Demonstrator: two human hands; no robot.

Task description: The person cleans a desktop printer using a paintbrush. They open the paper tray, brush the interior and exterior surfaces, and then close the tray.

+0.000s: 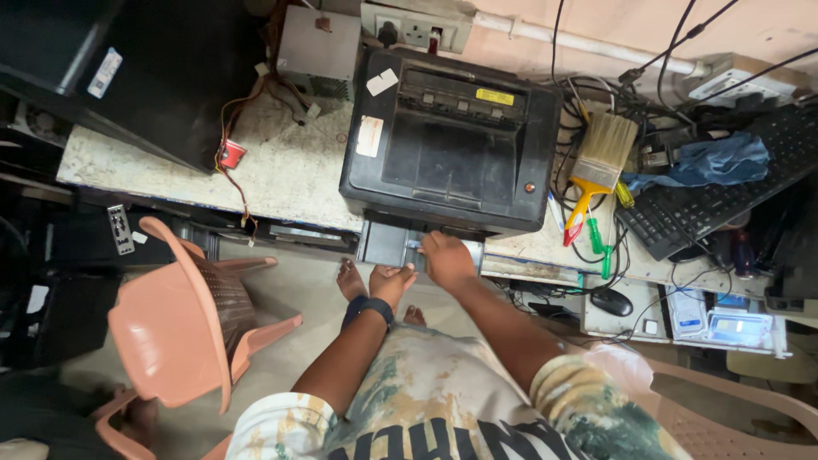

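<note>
A black printer [452, 140] sits on a speckled stone workbench [281, 166], its front paper tray [396, 243] sticking out over the bench edge. My right hand [445, 258] rests palm down on the tray's front, fingers spread over it. My left hand [391, 282] hangs just below the tray, fingers curled in, nothing seen in it; a dark band is on that wrist. My bare feet show on the floor beneath.
A pink plastic chair [183, 315] stands at my left. A wide paintbrush [601, 158], screwdrivers [596, 234], a black keyboard [724, 183] with a blue cloth [711, 162], a mouse [612, 301] and tangled cables crowd the right. A black computer case [145, 72] lies at the left.
</note>
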